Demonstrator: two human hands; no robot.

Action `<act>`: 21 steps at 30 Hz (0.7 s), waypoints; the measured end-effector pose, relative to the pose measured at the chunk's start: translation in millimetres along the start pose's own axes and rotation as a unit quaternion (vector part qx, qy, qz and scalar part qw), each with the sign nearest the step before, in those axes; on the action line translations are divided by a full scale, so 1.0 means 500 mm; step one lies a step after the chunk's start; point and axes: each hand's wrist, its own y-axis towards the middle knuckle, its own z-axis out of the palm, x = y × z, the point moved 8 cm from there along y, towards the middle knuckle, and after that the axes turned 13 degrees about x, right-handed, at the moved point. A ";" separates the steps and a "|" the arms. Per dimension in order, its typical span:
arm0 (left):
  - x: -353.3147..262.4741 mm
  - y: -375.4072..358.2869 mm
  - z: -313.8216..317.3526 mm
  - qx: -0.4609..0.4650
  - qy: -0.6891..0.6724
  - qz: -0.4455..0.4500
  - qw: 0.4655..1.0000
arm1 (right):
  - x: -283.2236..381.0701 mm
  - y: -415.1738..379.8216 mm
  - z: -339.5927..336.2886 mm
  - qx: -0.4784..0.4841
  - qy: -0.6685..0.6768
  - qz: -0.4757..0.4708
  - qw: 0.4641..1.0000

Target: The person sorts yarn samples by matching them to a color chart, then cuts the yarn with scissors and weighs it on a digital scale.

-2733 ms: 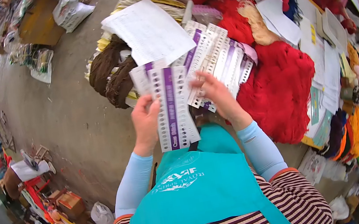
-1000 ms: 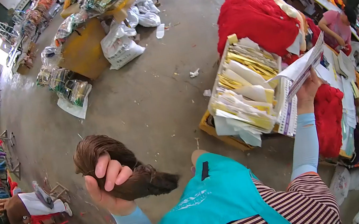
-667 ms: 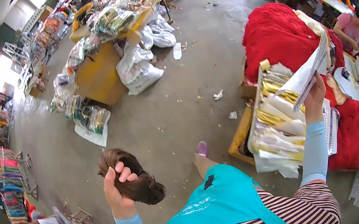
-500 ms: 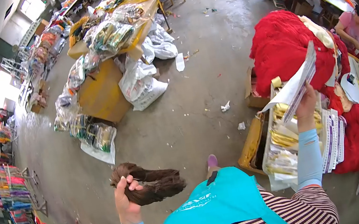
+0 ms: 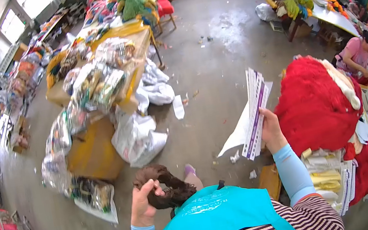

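At my front left, my left hand (image 5: 143, 204) is closed around a dark brown skein of yarn (image 5: 177, 190). The skein hangs in a loop toward the turquoise apron (image 5: 215, 210) on my chest. My right hand (image 5: 271, 130) is raised ahead on the right, its fingers clamped on a bundle of paper strips (image 5: 255, 119). These strips are white with purple bands, and one loose white sheet flares out to the left. Just beyond that hand sits a big heap of red yarn (image 5: 314, 102).
Below the red heap is a box of yellow and white packets (image 5: 325, 178). White sacks (image 5: 139, 140) and a tan carton (image 5: 91, 148) stand left by a table heaped with plastic-wrapped yarn (image 5: 105, 74). A person in pink (image 5: 355, 57) works at the right. Scraps litter the floor (image 5: 207, 106).
My right hand has lifted the papers away from the packet box, moving left over the floor. The view has turned rightward and up. My left hand still grips the brown skein.
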 end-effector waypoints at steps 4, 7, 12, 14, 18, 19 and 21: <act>-0.100 0.274 0.036 0.057 0.032 -0.049 0.997 | 0.049 0.193 -0.017 -0.039 -0.047 0.006 0.998; -0.141 0.483 0.060 0.094 0.082 -0.098 0.987 | 0.119 0.308 -0.059 -0.109 -0.168 0.010 0.980; -0.184 0.835 0.104 0.107 0.136 -0.171 0.970 | 0.260 0.502 -0.210 -0.176 -0.311 0.000 0.934; -0.209 0.980 0.123 0.101 0.140 -0.165 0.971 | 0.327 0.598 -0.286 -0.195 -0.341 0.003 0.919; -0.299 1.245 0.178 0.064 0.194 -0.108 0.973 | 0.481 0.855 -0.391 -0.217 -0.466 0.021 0.858; -0.327 1.303 0.190 0.044 0.214 -0.088 0.972 | 0.511 0.933 -0.401 -0.202 -0.490 0.029 0.848; -0.371 1.404 0.222 0.040 0.235 -0.085 0.967 | 0.569 1.091 -0.413 -0.200 -0.549 0.062 0.809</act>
